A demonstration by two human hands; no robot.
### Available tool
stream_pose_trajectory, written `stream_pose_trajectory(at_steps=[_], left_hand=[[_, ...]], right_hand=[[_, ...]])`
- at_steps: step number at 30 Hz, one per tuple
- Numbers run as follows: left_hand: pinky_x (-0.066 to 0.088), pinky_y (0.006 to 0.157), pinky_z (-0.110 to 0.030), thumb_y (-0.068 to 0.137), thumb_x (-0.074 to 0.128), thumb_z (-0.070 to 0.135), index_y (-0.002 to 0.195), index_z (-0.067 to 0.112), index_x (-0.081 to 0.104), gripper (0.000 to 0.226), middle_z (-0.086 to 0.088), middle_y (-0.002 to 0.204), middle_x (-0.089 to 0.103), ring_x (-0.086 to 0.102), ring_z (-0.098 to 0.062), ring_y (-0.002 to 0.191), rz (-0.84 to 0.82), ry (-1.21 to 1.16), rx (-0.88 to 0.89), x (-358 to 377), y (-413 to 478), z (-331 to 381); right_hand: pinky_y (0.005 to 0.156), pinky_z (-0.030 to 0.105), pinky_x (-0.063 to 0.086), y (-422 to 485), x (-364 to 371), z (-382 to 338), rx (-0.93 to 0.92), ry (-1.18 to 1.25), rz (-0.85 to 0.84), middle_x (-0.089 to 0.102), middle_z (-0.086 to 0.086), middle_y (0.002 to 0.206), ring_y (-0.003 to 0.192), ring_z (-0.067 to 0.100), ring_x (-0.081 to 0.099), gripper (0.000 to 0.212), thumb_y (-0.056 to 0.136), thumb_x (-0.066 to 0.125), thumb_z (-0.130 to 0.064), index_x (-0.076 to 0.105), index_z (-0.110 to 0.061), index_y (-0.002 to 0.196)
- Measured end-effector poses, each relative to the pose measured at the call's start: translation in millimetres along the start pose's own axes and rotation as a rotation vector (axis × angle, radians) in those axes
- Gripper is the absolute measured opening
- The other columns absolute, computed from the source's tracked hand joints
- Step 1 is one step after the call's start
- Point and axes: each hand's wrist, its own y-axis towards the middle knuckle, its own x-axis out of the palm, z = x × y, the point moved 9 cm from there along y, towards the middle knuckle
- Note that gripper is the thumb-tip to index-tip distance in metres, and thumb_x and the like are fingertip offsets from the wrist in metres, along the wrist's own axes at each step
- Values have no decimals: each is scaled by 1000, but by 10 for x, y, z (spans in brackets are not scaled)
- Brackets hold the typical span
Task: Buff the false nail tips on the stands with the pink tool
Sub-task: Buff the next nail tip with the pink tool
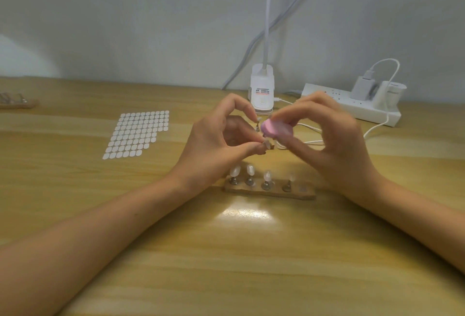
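While a sheet of white dots (pixel 138 134) lies at the left, the left hand (pixel 208 139) pinches one small stand (pixel 258 127) between forefinger and thumb, raised above the table. Its nail tip meets the pink tool (pixel 275 128), gripped in the curled fingers of the right hand (pixel 334 144). Below, the wooden base (pixel 309 194) carries four tipped stands (pixel 235 176); its right-end socket (pixel 302 188) is vacant. Which tips are already buffed cannot be told; one is evidently in work, and up to four may remain.

nail-craft desk | wooden table (pixel 226 253) – clip lamp (pixel 261 89) – power strip (pixel 352 107)
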Motion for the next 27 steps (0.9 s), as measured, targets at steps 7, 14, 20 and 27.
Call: stream_pose_trajectory(at_steps=[7, 14, 20, 27], left_hand=[[61, 84, -43, 81, 80, 1, 100, 17, 53, 36, -6, 82, 78, 77, -21, 81, -13, -27, -23, 1, 1, -8], [61, 83, -39, 80, 81, 2, 98, 20, 53, 38, -7, 82, 77, 77, -22, 81, -8, -41, -24, -6, 4, -11], [62, 80, -38, 79, 82, 9, 99, 15, 52, 36, -9, 82, 77, 77, -23, 82, -10, -36, -25, -8, 14, -21], [62, 82, -43, 79, 81, 10, 98, 16, 52, 35, -11, 80, 75, 77, -26, 81, -10, -72, -16, -8, 20, -30]], right_hand=[[81, 35, 52, -4, -14, 80, 47, 7, -7, 64, 11, 95, 89, 15, 62, 16, 89, 70, -13, 72, -9, 105], [81, 32, 52, 3, -21, 146, 89, -18, -11, 64, 11, 97, 90, 9, 61, 15, 89, 70, -8, 71, -9, 104], [82, 31, 53, -7, 113, 50, 23, 15, -83, 66, 11, 97, 91, 18, 64, 17, 88, 70, -8, 73, -5, 104], [83, 29, 53, -4, 116, -14, -15, 12, -66, 68, 11, 98, 92, 21, 66, 19, 86, 73, -7, 72, -5, 104]])
